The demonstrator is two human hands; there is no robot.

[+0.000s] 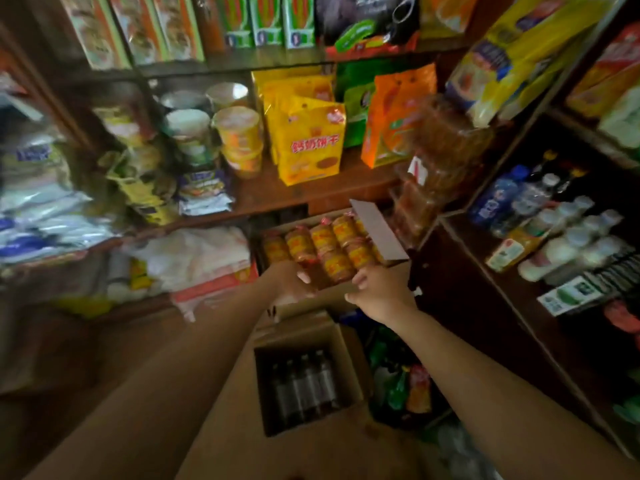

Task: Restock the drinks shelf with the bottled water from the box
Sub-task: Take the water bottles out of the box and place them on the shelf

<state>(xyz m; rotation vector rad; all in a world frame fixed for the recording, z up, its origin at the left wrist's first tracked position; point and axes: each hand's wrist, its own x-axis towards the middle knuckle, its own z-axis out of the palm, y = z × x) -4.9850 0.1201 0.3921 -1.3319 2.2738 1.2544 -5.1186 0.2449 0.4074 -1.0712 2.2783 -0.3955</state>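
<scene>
Wooden shelving fills the upper half of the frame, packed with snack bags, instant noodle cups and a yellow biscuit bag at the centre. At the right of the frame a darker drinks shelf runs diagonally downward, carrying blue-labelled water bottles at its upper end, rows of small white bottles below them, and a small carton beside those.

In the lower centre sits an open cardboard box, its flaps folded out; four dark-capped bottles stand upright in a row inside it, their labels too dim to read. Just right of the box lie green and orange packets in shadow.

Above the box, at the centre of the frame, a second open carton holds red-and-yellow wrapped rolls, with one pale flap standing up on its right side.

Both bare arms reach in from the bottom edge toward that carton's near edge. The left hand has its fingers curled at the carton's front rim, though blur hides whether they grip it. The right hand is near the rim too, fingers loosely bent, thumb out, holding nothing visible.
</scene>
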